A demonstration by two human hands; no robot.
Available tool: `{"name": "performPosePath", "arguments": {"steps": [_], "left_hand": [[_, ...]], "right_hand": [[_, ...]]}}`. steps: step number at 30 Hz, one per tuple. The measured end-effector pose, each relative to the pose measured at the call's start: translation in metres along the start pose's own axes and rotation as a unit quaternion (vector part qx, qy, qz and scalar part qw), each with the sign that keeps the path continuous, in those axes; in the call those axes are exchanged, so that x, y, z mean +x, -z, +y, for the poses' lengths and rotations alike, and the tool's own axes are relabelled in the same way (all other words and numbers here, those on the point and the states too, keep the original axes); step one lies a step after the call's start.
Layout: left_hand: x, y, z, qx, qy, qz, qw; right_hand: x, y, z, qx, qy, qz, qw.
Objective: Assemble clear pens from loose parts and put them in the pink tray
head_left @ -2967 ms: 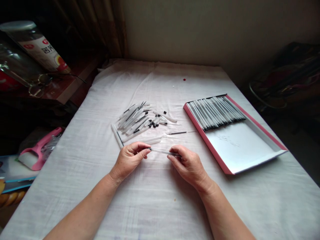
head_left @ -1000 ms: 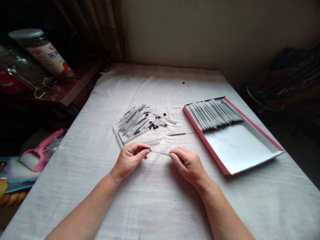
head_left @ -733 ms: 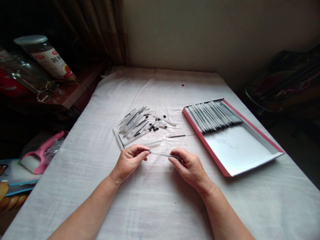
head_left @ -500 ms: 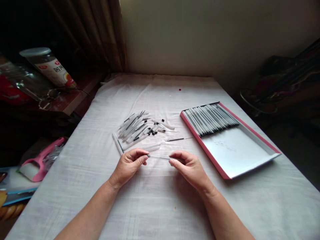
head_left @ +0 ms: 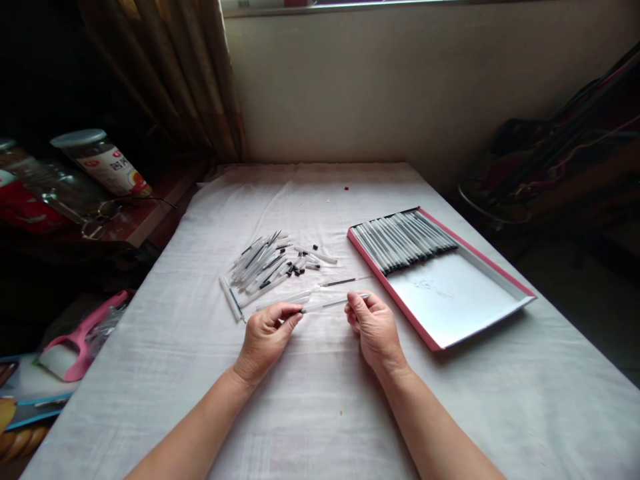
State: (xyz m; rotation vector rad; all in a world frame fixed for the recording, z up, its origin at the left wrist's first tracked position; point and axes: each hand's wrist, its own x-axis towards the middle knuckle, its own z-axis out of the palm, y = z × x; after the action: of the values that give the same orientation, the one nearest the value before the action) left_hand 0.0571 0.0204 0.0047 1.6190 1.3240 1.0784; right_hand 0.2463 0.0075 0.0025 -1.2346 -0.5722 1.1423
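Both my hands hold one clear pen barrel (head_left: 327,305) just above the white cloth. My left hand (head_left: 267,337) pinches its left, dark-tipped end. My right hand (head_left: 374,327) pinches its right end between thumb and fingers. Just beyond the hands lie a thin black refill (head_left: 343,282) and another clear tube (head_left: 285,300). Farther back is a loose pile of pen parts (head_left: 265,261) with small black caps. To the right sits a pink-edged box lid (head_left: 465,307) with several finished pens (head_left: 403,237) lined up at its far end.
The white cloth covers a table (head_left: 310,400) against a wall. At the left are a dark side shelf with jars (head_left: 100,163) and scissors, and a pink roller tool (head_left: 75,330) lower down. Dark bags (head_left: 560,173) stand at the right.
The head has tilted up, so everything sits lower in view. My right hand has turned and shifted along the barrel to its right end; the barrel now slopes up to the right.
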Motion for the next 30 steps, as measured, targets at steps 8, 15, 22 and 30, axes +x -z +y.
{"name": "performPosePath", "arguments": {"steps": [8, 15, 22, 30], "left_hand": [[0.018, -0.015, 0.01, 0.156, -0.136, -0.079, 0.975], [0.087, -0.006, 0.024, 0.243, -0.142, -0.182, 0.942], [0.137, -0.028, 0.019, 0.429, -0.186, -0.165, 0.868], [0.149, -0.03, 0.03, 0.482, -0.183, -0.203, 0.833]], "right_hand": [[0.007, 0.005, -0.003, 0.064, 0.0, 0.066, 0.996], [0.011, 0.007, -0.007, 0.071, 0.016, 0.096, 0.993], [0.01, 0.007, -0.004, 0.028, 0.02, 0.06, 0.998], [0.006, 0.006, -0.005, 0.033, 0.031, 0.011, 0.999]]}}
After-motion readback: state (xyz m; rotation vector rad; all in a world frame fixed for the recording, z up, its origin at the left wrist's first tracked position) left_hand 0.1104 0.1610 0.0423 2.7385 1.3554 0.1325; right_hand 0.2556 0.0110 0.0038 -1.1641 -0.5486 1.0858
